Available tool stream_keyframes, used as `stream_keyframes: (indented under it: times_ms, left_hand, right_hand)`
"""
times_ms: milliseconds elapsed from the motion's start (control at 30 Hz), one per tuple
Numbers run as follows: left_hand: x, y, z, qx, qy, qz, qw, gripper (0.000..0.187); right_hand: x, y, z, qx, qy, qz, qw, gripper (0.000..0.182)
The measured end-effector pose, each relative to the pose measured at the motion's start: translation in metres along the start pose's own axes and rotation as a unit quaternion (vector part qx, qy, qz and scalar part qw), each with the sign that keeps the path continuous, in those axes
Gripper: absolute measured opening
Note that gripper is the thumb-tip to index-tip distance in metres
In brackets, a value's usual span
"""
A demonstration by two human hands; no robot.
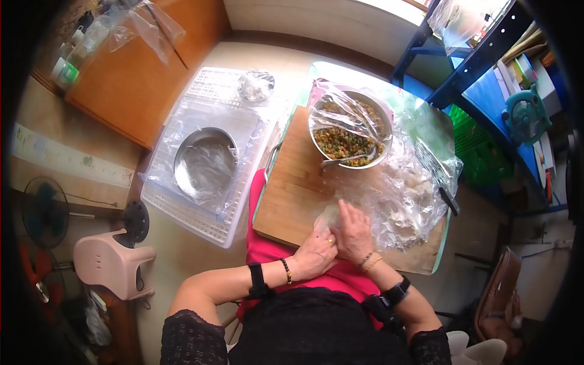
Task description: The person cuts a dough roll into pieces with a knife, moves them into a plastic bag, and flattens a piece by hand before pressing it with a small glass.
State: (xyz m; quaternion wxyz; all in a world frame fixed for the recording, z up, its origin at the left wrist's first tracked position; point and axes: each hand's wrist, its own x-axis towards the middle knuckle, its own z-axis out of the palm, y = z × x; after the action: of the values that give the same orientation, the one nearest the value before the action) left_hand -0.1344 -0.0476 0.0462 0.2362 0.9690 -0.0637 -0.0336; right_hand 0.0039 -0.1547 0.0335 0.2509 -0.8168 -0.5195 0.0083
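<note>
A pale, thin dough wrapper is between my two hands over the front edge of the wooden cutting board. My left hand is closed, its fingers gripping the wrapper from the near side. Against its right side is my right hand, fingers close together and pressed to the dough; its thumb is partly hidden. Beyond them stands a metal bowl of chopped filling, partly covered with clear plastic. A spoon rests in the filling. To the right, whitish dough lies under crumpled plastic film.
A knife with a black handle lies on the plastic at right. To the left, a white perforated rack bears a plastic-lined metal pan. Also around are a pink stool, an orange-brown cabinet and a green crate.
</note>
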Motion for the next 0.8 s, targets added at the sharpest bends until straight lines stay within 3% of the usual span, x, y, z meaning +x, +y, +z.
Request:
stream_keyframes:
  times_ms: [100, 167, 200, 267, 367, 467, 500, 567, 633, 700, 800]
  left_hand:
    - [-0.006, -0.003, 0.001, -0.014, -0.050, -0.006, 0.999, 0.052]
    - [-0.007, -0.003, -0.003, -0.021, 0.030, 0.003, 0.999, 0.060]
    - [-0.004, -0.004, -0.005, -0.017, 0.032, 0.004, 0.999, 0.060]
    - [-0.001, -0.004, -0.008, -0.054, 0.023, -0.095, 0.994, 0.063]
    - [0.003, -0.008, -0.010, -0.007, 0.017, -0.108, 0.994, 0.062]
    - [0.006, -0.009, -0.004, 0.008, 0.008, -0.030, 0.999, 0.059]
    - [0.008, -0.008, -0.003, 0.006, 0.005, -0.025, 1.000, 0.059]
    - [0.013, -0.005, -0.002, 0.013, -0.010, 0.084, 0.996, 0.053]
    - [0.013, -0.003, 0.000, -0.005, 0.012, 0.091, 0.996, 0.052]
    - [0.011, -0.003, -0.002, -0.024, 0.032, 0.094, 0.995, 0.050]
    - [0.005, -0.005, -0.004, -0.035, -0.001, 0.097, 0.995, 0.048]
  right_hand:
    - [0.014, 0.000, 0.006, -0.073, -0.014, 0.015, 0.997, 0.080]
    - [0.033, 0.020, 0.008, -0.055, -0.044, 0.167, 0.983, 0.084]
    - [0.034, 0.033, 0.014, -0.038, -0.004, 0.164, 0.986, 0.085]
    - [0.032, 0.050, 0.017, 0.002, 0.039, 0.175, 0.984, 0.084]
    - [0.017, 0.061, 0.009, 0.047, 0.100, 0.184, 0.977, 0.080]
    - [0.003, 0.060, -0.009, 0.117, 0.098, 0.201, 0.968, 0.077]
    - [0.000, 0.058, -0.016, 0.112, 0.092, 0.171, 0.975, 0.076]
    - [-0.005, 0.050, -0.033, 0.104, 0.086, 0.146, 0.980, 0.075]
    - [-0.002, 0.037, -0.048, 0.066, 0.056, 0.044, 0.995, 0.073]
    - [-0.008, 0.026, -0.051, 0.051, 0.040, 0.027, 0.998, 0.075]
    - [-0.019, 0.021, -0.042, -0.013, -0.066, -0.042, 0.997, 0.080]
